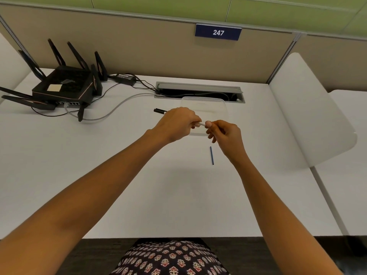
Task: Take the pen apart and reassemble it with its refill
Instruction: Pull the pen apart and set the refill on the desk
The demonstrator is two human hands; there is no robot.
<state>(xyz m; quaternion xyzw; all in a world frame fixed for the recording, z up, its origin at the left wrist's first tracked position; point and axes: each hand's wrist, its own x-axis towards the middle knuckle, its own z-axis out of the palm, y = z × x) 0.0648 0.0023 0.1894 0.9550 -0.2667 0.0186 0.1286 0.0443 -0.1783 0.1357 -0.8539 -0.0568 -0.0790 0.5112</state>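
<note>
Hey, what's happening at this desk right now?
A person is working on a pen over the white desk. The left hand and right hand together grip a small white pen part. A thin blue refill lies loose on the desk, and a black pen piece sits behind the left hand.

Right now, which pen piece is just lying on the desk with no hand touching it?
The thin blue refill, lying alone on the desk below the right hand. The white piece is pinched between both hands, and the left hand holds the black piece.
</note>
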